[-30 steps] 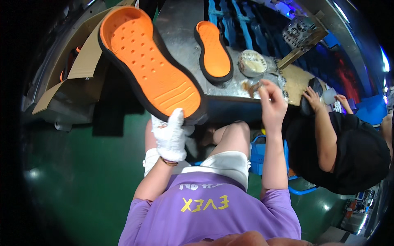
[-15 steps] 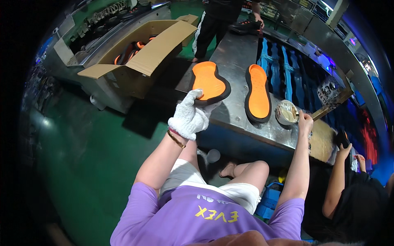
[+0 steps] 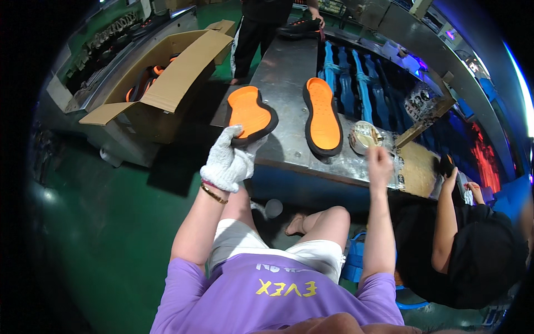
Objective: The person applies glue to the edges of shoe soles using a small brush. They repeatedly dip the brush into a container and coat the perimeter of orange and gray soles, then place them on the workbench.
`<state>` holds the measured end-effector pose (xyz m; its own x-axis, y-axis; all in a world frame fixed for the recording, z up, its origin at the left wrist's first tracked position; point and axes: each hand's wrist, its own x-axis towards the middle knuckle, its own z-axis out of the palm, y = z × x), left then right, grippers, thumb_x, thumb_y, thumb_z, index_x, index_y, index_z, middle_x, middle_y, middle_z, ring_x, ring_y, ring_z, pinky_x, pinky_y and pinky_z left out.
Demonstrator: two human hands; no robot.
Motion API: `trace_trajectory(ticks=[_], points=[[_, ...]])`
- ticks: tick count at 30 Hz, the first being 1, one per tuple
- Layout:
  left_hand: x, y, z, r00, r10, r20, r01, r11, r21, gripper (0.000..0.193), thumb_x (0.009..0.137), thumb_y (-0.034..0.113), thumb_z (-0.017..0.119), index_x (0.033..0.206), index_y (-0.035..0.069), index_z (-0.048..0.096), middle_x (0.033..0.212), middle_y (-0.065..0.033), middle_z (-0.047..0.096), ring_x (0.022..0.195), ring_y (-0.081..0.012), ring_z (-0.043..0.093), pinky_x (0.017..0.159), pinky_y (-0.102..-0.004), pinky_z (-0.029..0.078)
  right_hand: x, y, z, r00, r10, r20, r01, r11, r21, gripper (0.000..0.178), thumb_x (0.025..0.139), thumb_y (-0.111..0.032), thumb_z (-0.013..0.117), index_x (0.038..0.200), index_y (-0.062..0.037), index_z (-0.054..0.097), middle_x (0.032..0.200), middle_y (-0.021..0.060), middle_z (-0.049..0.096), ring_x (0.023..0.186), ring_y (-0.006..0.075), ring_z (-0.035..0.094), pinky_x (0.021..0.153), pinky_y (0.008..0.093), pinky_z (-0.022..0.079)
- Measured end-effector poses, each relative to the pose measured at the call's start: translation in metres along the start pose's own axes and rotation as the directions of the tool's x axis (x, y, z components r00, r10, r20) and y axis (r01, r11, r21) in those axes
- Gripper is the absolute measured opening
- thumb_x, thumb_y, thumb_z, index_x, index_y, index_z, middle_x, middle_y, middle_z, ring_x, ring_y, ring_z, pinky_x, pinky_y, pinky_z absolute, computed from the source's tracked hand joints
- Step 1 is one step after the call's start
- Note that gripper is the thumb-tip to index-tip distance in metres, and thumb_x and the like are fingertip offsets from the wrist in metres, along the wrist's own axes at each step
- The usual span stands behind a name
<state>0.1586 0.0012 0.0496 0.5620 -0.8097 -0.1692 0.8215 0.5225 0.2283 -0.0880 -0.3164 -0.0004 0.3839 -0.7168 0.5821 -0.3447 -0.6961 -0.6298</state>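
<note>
My left hand (image 3: pixel 226 164), in a white knitted glove, grips an orange shoe sole with a black rim (image 3: pixel 250 114). The thumb lies on its orange face and the sole is held up over the near left edge of the metal table. A second orange and black sole (image 3: pixel 324 123) lies flat on the table, orange side up, to the right. Beside it stands a small round tub (image 3: pixel 362 137) with pale stuff inside. My bare right hand (image 3: pixel 380 168) is closed at the tub's near right side; blur hides what its fingers hold.
On the left stands an open cardboard box (image 3: pixel 181 75) with orange and black pieces inside. Blue straps (image 3: pixel 362 83) run beyond the metal table (image 3: pixel 278 75). One person (image 3: pixel 264 25) stands at the far end; another (image 3: pixel 473 245) works close on my right. A blue basket (image 3: pixel 354 261) sits below.
My right hand has drawn toward me, down from the tub's rim. My left hand still holds the sole. The whole view has shifted, so everything appears further left.
</note>
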Motion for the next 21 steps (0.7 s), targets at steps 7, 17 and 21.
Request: trace_trajectory(ticks=[7,17,21], points=[[-0.016,-0.013,-0.004,0.995,0.08,-0.067,-0.066,0.98,0.186,0.038,0.091,0.007,0.07,0.127,0.0,0.057,0.125,-0.016,0.067,0.111,-0.0303,0.069,0.096,-0.0408,0.06,-0.017,-0.011,0.048,0.694,0.44,0.569,-0.699,0.6,0.389,0.04,0.105,-0.032,0.06,0.108,0.0064,0.068,0.092,0.0069,0.071,0.077,0.0111,0.068,0.066,0.0242,0.057],[-0.039,-0.007,-0.056,0.988,0.126,-0.092,-0.102,0.966,0.236,0.026,0.093,0.007,0.069,0.117,-0.002,0.067,0.12,-0.0168,0.072,0.112,-0.0267,0.071,0.095,-0.0372,0.06,-0.009,-0.007,0.078,0.617,0.49,0.615,-0.785,0.327,0.527,0.03,0.105,-0.023,0.063,0.106,0.0068,0.065,0.079,0.0035,0.065,0.063,0.0102,0.062,0.059,0.0227,0.057],[-0.061,-0.01,-0.063,0.989,0.144,0.019,-0.142,0.924,0.355,0.037,0.091,0.005,0.067,0.127,-0.005,0.063,0.127,-0.017,0.07,0.115,-0.0288,0.069,0.102,-0.0398,0.056,-0.041,-0.026,0.064,0.682,0.464,0.566,-0.726,0.338,0.598,0.024,0.103,-0.019,0.065,0.112,0.0036,0.065,0.083,0.003,0.065,0.066,0.0094,0.062,0.058,0.0204,0.053]])
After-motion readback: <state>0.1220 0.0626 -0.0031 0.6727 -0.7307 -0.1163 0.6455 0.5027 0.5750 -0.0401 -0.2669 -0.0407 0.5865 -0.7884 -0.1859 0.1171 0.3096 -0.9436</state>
